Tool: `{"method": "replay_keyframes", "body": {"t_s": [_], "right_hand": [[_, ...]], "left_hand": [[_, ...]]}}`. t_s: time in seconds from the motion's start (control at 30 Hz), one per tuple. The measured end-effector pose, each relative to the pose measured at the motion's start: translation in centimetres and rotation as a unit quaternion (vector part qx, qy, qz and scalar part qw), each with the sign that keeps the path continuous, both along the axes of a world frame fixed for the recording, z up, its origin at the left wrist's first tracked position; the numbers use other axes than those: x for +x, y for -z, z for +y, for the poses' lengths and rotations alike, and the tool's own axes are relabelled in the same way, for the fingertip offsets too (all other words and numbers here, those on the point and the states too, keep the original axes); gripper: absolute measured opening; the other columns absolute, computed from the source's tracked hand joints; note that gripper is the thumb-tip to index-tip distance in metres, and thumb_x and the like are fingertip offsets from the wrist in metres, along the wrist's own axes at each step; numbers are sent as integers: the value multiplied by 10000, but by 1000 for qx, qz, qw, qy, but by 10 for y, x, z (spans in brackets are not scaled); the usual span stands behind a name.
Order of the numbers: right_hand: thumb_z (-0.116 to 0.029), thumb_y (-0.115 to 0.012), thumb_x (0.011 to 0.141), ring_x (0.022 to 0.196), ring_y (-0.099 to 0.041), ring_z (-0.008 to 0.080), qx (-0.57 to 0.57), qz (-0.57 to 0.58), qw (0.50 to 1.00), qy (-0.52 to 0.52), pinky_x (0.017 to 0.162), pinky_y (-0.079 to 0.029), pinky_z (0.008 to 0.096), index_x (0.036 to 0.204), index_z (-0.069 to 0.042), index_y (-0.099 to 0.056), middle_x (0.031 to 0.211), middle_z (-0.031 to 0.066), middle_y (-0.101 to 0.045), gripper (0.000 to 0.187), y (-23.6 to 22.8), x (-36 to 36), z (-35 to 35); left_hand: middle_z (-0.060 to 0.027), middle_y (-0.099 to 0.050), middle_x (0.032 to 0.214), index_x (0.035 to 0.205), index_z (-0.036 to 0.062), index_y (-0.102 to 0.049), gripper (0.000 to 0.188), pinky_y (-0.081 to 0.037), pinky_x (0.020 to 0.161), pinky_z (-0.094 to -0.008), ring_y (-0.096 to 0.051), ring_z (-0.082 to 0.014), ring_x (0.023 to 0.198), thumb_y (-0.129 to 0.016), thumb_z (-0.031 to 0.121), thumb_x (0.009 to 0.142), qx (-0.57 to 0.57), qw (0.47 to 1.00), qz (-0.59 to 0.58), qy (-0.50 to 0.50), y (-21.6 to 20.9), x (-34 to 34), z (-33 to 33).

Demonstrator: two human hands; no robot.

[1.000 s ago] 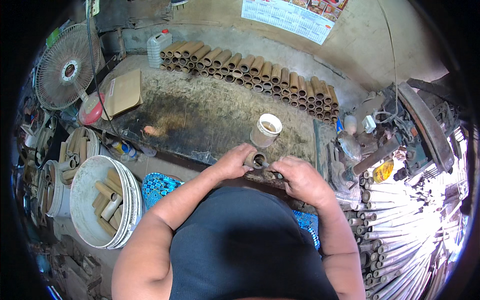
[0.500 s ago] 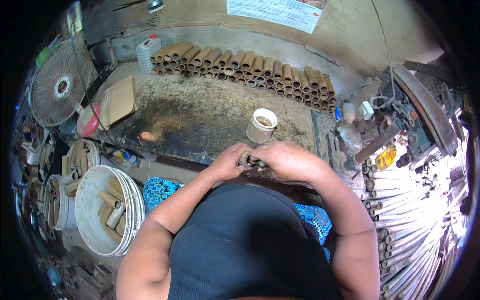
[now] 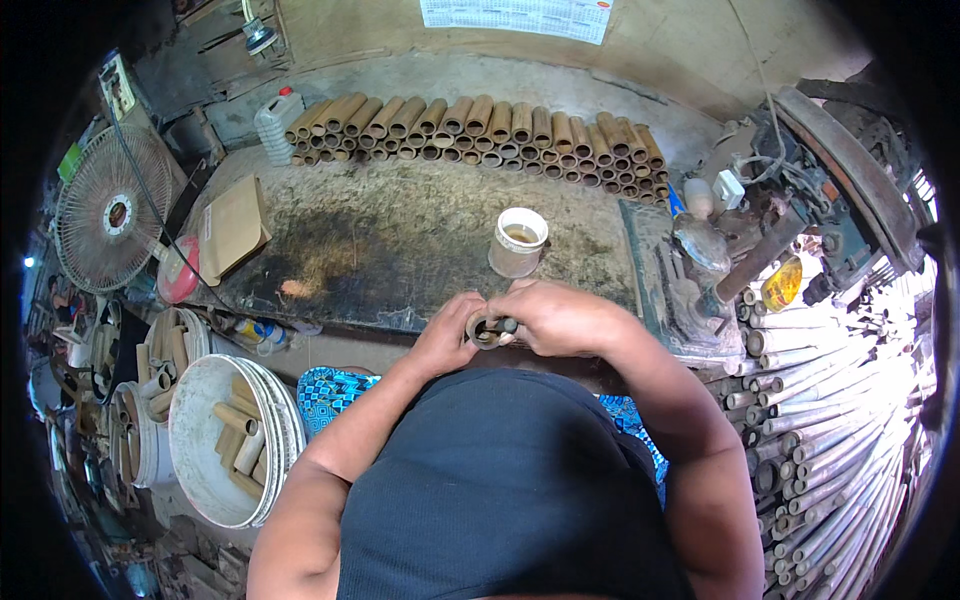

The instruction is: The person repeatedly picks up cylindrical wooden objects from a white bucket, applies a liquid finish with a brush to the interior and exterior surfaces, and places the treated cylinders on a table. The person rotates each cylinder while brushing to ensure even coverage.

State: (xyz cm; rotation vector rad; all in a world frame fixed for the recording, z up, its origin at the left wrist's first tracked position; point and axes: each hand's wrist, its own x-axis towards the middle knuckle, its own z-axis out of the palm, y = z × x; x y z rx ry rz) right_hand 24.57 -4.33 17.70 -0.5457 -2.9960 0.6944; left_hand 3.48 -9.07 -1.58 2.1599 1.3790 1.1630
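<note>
My left hand [image 3: 446, 333] is closed round a short bamboo tube [image 3: 474, 333], held in front of my body at the bench's near edge. The tube's open end faces up toward me. My right hand [image 3: 562, 316] is closed on a small tool with a dark rounded end [image 3: 510, 325], which lies at the tube's mouth; the fingers hide most of it, so its kind cannot be made out. Just beyond my hands stands a whitish plastic cup [image 3: 517, 262] with brownish liquid inside.
Bamboo tubes [image 3: 440, 127] are stacked along the back of the workbench [image 3: 390, 230]. A folded brown board [image 3: 232, 228] and a fan [image 3: 117, 212] are at left. White buckets [image 3: 190, 450] hold more tubes. Machinery [image 3: 760, 250] and long bamboo poles [image 3: 820, 400] fill the right.
The view has shifted slightly. The tube has tipped so its mouth shows more to me, and the dark-ended tool in my right hand shows more plainly there.
</note>
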Motion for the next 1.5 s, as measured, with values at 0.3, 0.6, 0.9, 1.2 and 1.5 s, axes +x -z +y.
{"method": "replay_keyframes", "body": {"t_s": [0.3,0.6,0.9,1.2,1.5], "right_hand": [[-65,-700,849,1055,-641,393,-18,69,997,-7,917,-516,466,1080,-35,-655,1015,192,-674,237,8,-6,-2],[-84,-675,865,976,-656,465,-76,172,982,6,839,-535,522,1205,-6,-587,1003,263,-681,359,22,-4,-16],[-28,-620,876,963,-656,487,-75,214,974,1,798,-527,546,1251,-5,-541,1005,285,-683,384,27,-3,-26],[-97,-679,929,948,-676,425,-99,221,969,49,795,-538,479,1085,-31,-595,982,207,-683,189,30,1,-38],[-90,-672,935,942,-668,415,-68,282,957,21,788,-530,471,1067,-23,-585,977,194,-673,172,45,-2,-42]], "left_hand": [[-202,-559,1305,1278,38,-522,576,-455,1060,-453,-553,-409,1246,-735,52,743,9,1000,-29,-6,12,-2,-3],[-187,-572,1310,1296,64,-511,634,-462,1042,-450,-566,-387,1229,-815,139,745,40,998,-35,-43,23,-5,-6],[-185,-572,1290,1268,61,-515,624,-459,1040,-458,-560,-394,1228,-797,95,712,60,995,-58,-45,26,-5,-8],[-185,-557,1297,1275,73,-504,660,-460,1039,-453,-555,-389,1231,-842,141,711,70,994,-70,-47,30,-5,-9],[-192,-557,1286,1260,67,-495,649,-471,1031,-463,-559,-395,1229,-857,156,729,80,993,-62,-52,24,-4,-13]]}}
